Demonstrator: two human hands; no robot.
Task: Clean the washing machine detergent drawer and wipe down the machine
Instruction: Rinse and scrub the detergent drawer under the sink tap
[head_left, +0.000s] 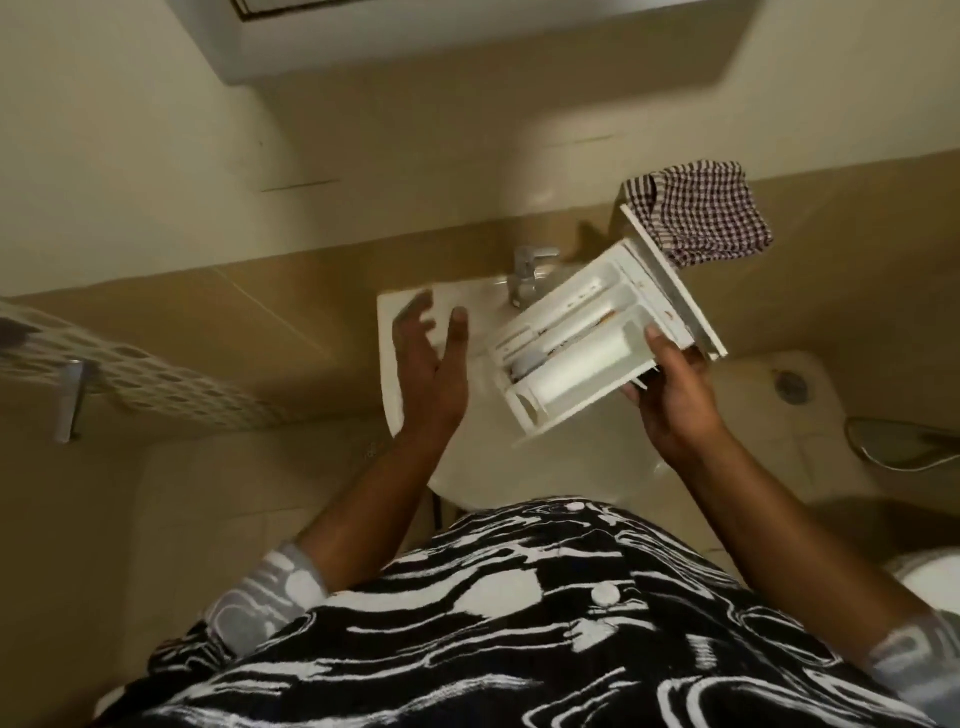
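Note:
The white detergent drawer (576, 343) is held tilted above the white sink (395, 374), its compartments facing me and brownish residue along the dividers. My right hand (670, 395) grips the drawer near its front panel, thumb inside a compartment. A checked cloth (701, 213) hangs behind the drawer's front panel at the upper right; what holds it is hidden. My left hand (431, 364) hovers over the sink's left side with fingers spread, holding nothing and a little apart from the drawer.
A chrome tap (527, 273) stands at the back of the sink. A perforated white shelf (130, 374) juts from the wall at left. A toilet tank (789, 384) and hose (904, 447) are at right. Tiled walls surround.

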